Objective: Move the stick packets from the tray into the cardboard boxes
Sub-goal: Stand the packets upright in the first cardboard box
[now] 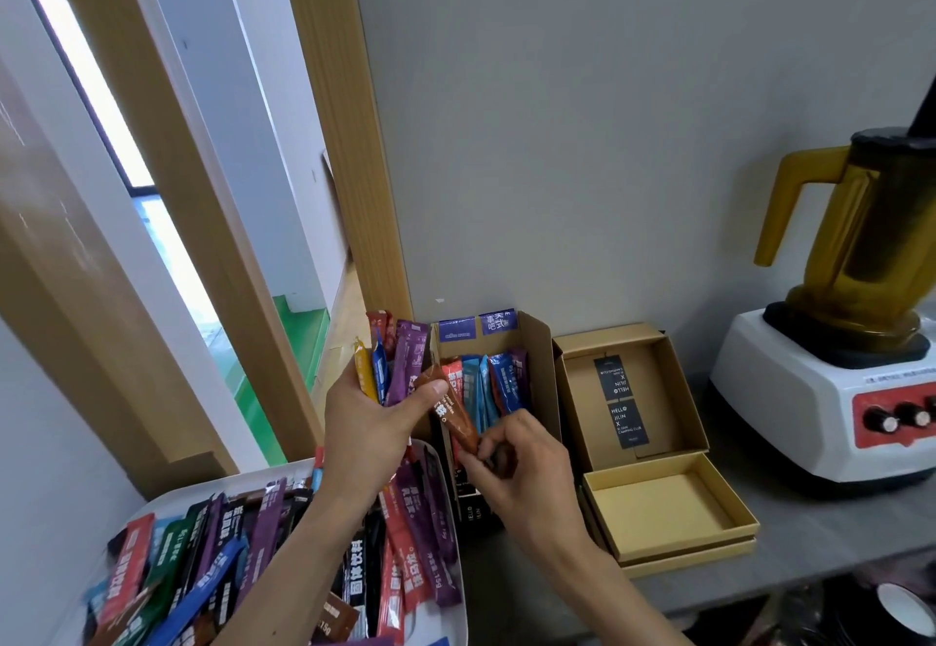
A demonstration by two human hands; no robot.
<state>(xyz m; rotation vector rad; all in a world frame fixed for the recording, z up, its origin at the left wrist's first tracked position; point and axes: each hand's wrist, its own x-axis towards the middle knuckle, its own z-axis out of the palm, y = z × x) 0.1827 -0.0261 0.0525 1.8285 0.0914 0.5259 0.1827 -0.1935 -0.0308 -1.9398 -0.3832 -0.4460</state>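
— One brown packet [456, 417] is pinched at its near end by the right hand [511, 473]?
— Yes, tilted far-left, just before the left cardboard box [542, 372]; other packets [400, 367] are gripped by the left hand [364, 422].

We see soft daylight entering from the window [96, 88] on the left, whose panes burn out to white. The grey wall [608, 113] is evenly lit, with soft shadows. The wide lens bows the wooden frame [223, 321] near the left edge. The packets [202, 569] in the tray [228, 486] at lower left are smeared by blur, and the lower right corner sinks into darkness.
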